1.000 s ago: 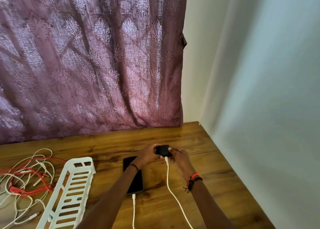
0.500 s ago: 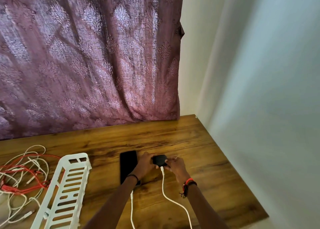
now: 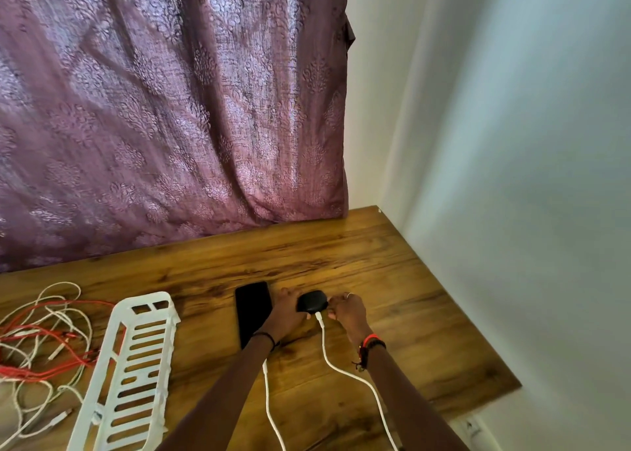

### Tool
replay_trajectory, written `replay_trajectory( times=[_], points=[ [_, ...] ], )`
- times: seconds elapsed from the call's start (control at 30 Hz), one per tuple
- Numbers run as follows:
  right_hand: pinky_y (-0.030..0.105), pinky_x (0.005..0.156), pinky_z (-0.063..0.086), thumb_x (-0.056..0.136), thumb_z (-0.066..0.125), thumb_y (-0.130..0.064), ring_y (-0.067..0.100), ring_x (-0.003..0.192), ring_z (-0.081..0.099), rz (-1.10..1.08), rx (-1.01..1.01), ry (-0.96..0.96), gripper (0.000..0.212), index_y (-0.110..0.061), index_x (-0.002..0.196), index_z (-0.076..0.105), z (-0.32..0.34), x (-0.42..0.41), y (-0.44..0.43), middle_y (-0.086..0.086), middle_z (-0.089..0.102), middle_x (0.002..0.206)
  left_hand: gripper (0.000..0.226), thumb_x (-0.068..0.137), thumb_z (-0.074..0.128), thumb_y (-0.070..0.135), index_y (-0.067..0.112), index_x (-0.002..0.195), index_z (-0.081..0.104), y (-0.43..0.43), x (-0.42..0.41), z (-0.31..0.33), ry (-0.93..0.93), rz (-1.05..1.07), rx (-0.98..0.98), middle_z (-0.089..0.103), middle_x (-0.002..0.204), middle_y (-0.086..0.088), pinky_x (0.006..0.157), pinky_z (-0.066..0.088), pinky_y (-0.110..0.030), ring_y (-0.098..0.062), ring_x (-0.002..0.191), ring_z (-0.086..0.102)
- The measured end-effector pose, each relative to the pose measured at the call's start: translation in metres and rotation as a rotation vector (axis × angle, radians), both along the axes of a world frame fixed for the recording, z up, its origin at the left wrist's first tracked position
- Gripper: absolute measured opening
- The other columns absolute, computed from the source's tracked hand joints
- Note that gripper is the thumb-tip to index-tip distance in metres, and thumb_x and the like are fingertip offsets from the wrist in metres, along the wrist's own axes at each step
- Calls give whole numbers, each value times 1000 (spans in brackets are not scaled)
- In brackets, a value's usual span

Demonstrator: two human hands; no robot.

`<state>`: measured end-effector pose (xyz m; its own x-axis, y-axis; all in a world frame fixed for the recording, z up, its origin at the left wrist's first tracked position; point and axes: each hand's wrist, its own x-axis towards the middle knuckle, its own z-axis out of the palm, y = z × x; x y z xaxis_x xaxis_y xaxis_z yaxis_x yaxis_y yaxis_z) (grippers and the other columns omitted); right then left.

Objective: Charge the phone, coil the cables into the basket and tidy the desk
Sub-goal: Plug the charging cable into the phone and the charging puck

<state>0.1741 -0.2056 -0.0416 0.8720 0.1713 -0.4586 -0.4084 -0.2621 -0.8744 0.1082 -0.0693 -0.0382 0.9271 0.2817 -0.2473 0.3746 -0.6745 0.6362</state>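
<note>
A small black charger (image 3: 312,301) is held low over the wooden worktop (image 3: 392,314) between both hands. The left hand (image 3: 286,314) is closed against its left side, thumb on top; the right hand (image 3: 346,312) pinches its right edge with curled fingers, a ring being seen on one of them. A white cable (image 3: 345,372) is plugged into the near side of the charger and is led back across the worktop, passing beside the right forearm and out of the bottom of the view.

The phone (image 3: 253,309) is laid flat, screen up and dark, just left of the left hand; its near end is hidden by the left wrist. A second white cable (image 3: 268,396) emerges from under that wrist and is run toward the bottom edge; whether it is seated in the phone cannot be told.

Further left, a white slotted basket (image 3: 128,375) is set on the worktop with nothing seen inside it. Beside it, at the left edge, a loose tangle of red and white cables (image 3: 37,344) is spread on the worktop, uncoiled. A patterned purple curtain (image 3: 164,109) is hung behind the worktop, and a pale wall (image 3: 529,177) is met on the right.
</note>
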Motion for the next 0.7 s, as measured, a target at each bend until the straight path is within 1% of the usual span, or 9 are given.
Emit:
replay_trajectory(
  times=[0.07, 0.13, 0.2, 0.3, 0.4, 0.47, 0.57, 0.63, 0.7],
  points=[
    [17, 44, 45, 90, 53, -4, 16, 59, 54, -42, -6, 2, 16, -5, 76, 61, 0, -2, -4, 11, 60, 75, 59, 78, 72, 29, 12, 129, 49, 1, -2, 0, -9, -10, -29, 43, 133, -9, 109, 33, -37, -25, 127, 39],
    [22, 49, 45, 92, 51, -5, 17, 59, 53, -76, 6, -4, 19, -5, 74, 59, -1, -3, -10, 11, 58, 71, 70, 79, 70, 42, 13, 137, 42, 0, -6, 1, -44, 30, -25, 36, 138, -6, 112, 29, -36, -23, 131, 32],
    [25, 53, 47, 93, 49, -5, 17, 59, 52, -111, 18, -24, 17, -4, 78, 58, -1, -5, -18, 10, 57, 68, 70, 82, 64, 48, 13, 137, 41, 0, -10, 0, -138, 108, 3, 34, 141, -6, 111, 27, -33, -22, 133, 31],
    [28, 56, 49, 93, 48, -5, 17, 60, 53, -178, 35, -60, 12, -3, 85, 57, 1, -12, -35, 10, 57, 70, 59, 88, 57, 47, 11, 133, 45, -12, -16, 2, -265, 163, 15, 36, 139, -8, 110, 28, -32, -23, 132, 33],
    [30, 58, 50, 91, 49, -3, 18, 60, 54, -250, 35, -110, 10, -3, 86, 58, 3, -21, -54, 11, 58, 72, 49, 91, 53, 44, 12, 128, 49, -33, -20, 7, -328, 119, 13, 42, 133, -3, 108, 34, -34, -22, 127, 38],
    [36, 63, 52, 90, 50, -2, 20, 63, 55, -279, 27, -147, 12, -4, 81, 59, 6, -28, -69, 11, 59, 71, 43, 91, 54, 41, 13, 124, 52, -51, -17, 11, -368, 82, 25, 45, 129, -3, 106, 36, -34, -22, 123, 42],
    [45, 76, 53, 89, 51, -3, 24, 68, 57, -301, -11, -198, 24, -12, 68, 57, 7, -39, -95, 10, 60, 69, 35, 92, 55, 32, 13, 122, 54, -81, -8, 15, -397, 18, 20, 47, 129, -6, 107, 31, -32, -23, 124, 41],
    [45, 79, 53, 89, 53, -5, 27, 72, 60, -324, -53, -233, 19, -9, 72, 61, 6, -46, -116, 13, 64, 74, 31, 92, 54, 28, 14, 120, 55, -106, -5, 15, -413, -51, 21, 48, 127, -6, 106, 32, -32, -23, 123, 42],
    [45, 85, 53, 89, 55, -10, 31, 85, 64, -341, -97, -267, 14, -1, 86, 65, 6, -53, -136, 17, 68, 87, 30, 92, 55, 28, 16, 119, 56, -128, -6, 12, -418, -103, 29, 49, 126, -4, 104, 35, -32, -22, 120, 44]
  ],
)
